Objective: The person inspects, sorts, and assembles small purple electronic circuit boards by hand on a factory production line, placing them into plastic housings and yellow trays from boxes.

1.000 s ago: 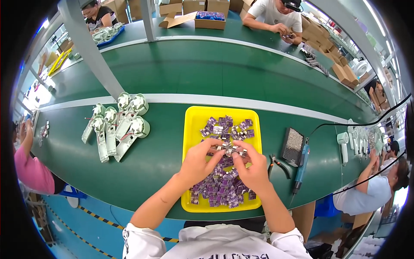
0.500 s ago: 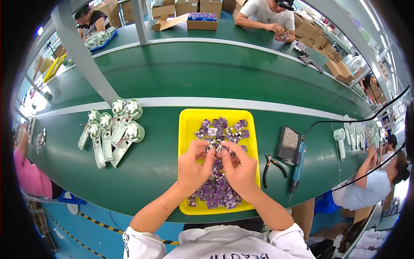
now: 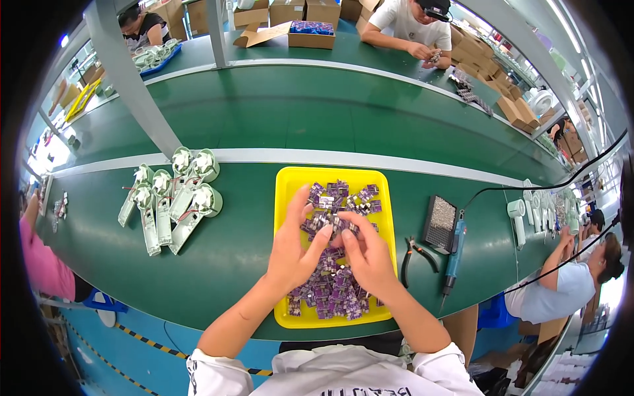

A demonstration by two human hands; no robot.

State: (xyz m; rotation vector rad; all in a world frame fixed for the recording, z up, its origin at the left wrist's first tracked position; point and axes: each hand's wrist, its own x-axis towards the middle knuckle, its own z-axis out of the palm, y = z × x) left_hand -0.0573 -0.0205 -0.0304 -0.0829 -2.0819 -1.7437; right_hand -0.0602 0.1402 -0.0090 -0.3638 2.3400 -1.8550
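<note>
A yellow tray (image 3: 282, 310) in front of me holds many small purple circuit boards (image 3: 337, 290), heaped at its near end and spread loosely at its far end. Over the middle of the tray is my left hand (image 3: 294, 244), open, its thumb and forefinger apart beside the boards. My right hand (image 3: 366, 254) faces it with thumb and fingers closed around a small purple circuit board (image 3: 338, 226). That board is partly hidden by the fingers and overlaps others behind it.
Pliers (image 3: 417, 256), a blue electric screwdriver (image 3: 456, 257) and a black box of screws (image 3: 441, 224) lie right of the tray. Pale green fan housings (image 3: 173, 198) lie at left. Other people work around; a grey post (image 3: 135, 86) stands beyond the housings.
My left hand has spread its fingers and drawn away from the pinch near my right hand, its forefinger now reaching farther up. My right hand stays nearly in place.
</note>
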